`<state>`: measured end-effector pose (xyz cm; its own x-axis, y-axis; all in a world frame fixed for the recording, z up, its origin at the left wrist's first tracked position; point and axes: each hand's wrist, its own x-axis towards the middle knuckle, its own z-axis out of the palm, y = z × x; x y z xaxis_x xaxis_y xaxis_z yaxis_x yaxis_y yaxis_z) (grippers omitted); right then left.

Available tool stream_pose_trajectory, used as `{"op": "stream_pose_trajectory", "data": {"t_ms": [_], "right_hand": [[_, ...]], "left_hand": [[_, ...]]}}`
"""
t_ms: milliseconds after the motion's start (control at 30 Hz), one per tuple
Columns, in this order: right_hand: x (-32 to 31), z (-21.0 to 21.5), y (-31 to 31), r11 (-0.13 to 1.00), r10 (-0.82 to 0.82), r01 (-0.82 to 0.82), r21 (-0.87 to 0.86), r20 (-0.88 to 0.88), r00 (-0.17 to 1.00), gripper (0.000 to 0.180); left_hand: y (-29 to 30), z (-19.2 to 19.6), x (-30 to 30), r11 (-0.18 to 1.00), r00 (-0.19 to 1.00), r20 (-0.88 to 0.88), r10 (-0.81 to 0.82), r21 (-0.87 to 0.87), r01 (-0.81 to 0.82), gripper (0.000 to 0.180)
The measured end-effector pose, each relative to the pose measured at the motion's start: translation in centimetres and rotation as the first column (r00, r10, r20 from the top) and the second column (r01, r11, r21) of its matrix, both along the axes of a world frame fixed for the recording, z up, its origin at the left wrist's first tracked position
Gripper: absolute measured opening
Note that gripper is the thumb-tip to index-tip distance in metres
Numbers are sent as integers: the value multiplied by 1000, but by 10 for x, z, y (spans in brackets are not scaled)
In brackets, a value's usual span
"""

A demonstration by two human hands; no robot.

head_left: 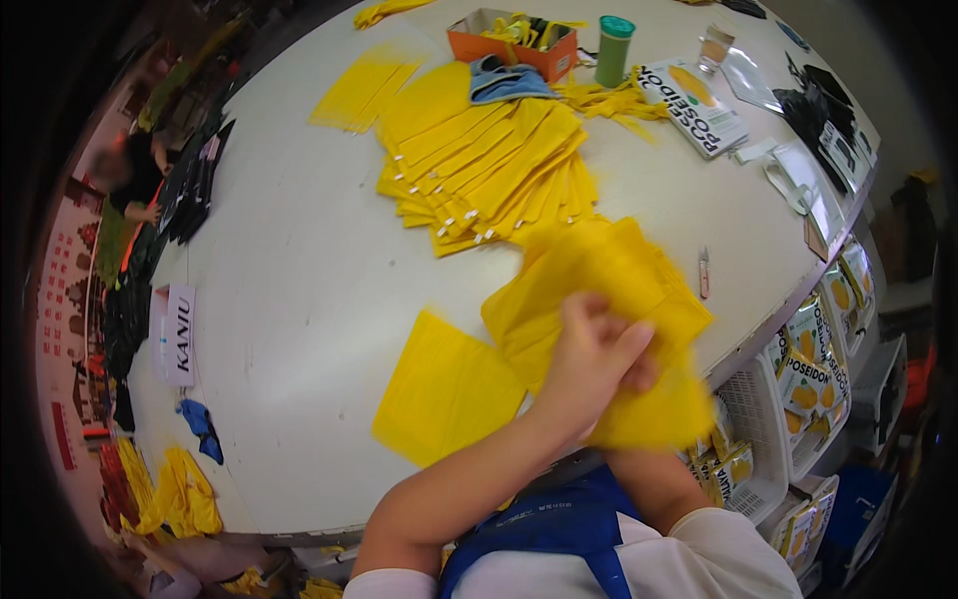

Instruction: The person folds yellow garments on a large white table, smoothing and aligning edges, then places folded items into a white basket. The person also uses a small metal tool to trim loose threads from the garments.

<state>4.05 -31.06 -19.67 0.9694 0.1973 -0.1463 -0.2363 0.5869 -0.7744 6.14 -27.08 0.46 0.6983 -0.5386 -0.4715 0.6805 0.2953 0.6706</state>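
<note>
My left hand point(597, 349) is over a bright yellow fabric piece point(649, 409), its fingers curled and closed on the cloth; motion blurs them a little. From the lower edge my right forearm point(654, 479) runs up under the same cloth, which hides my right hand and its fingers. Just beyond lies a pile of yellow fabric point(519, 299), partly covered by my left hand. To the left, one flat, squarish yellow piece point(444, 389) rests on the white table point(299, 270). Farther back is a fanned stack of yellow pieces point(479, 160) with small white tags along the edges.
At the back stand an orange box point(509, 45) of yellow straps and a green-lidded cup point(614, 50). A blue cloth point(509, 80) tops the stack. Small thread snips point(705, 272) lie at right, near white baskets point(758, 439) of packets. A person point(140, 165) is at far left.
</note>
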Motion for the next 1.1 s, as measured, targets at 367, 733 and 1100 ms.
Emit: {"op": "stream_pose_trajectory", "data": {"t_ms": [367,733,1100], "right_hand": [[4,-2,-29,850,-93,138,-509,113,989,45],[-60,117,-99,7,842,-284,-959,-148,519,43],[60,70,-143,-302,376,93,-949,-29,926,70]], "left_hand": [[52,-166,-98,932,980,177,94,332,-149,104],[79,-181,-82,620,774,602,-196,688,-377,88],[116,-181,-77,834,798,-471,375,-204,-512,62]]}}
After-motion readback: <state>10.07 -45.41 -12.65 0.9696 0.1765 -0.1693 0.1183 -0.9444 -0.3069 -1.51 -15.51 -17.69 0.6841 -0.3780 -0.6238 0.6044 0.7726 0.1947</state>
